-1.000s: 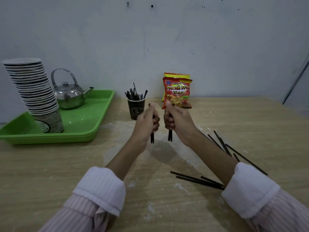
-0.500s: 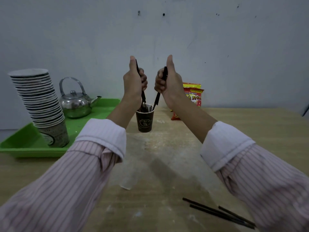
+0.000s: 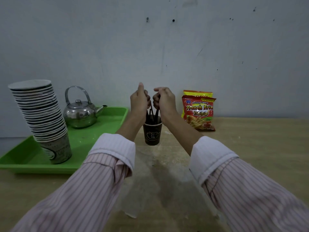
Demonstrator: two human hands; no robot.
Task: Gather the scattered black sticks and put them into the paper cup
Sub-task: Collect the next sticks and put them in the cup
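Gripping sticks (image 3: 151, 113) in curled left hand (image 3: 139, 102) and right hand (image 3: 165, 99), near upright, tips down inside cup (image 3: 152, 135).

Tops of the sticks (image 3: 151, 113) seem hidden inside hands (image 3: 140, 102) (image 3: 164, 101).

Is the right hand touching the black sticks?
Touching. Head view: right hand curled round black sticks that run down into the paper cup.

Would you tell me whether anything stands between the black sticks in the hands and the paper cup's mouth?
Nothing visible does. The left hand and right hand hold black sticks above the paper cup, their lower ends inside its rim. The kettle and snack bags stand off to the sides.
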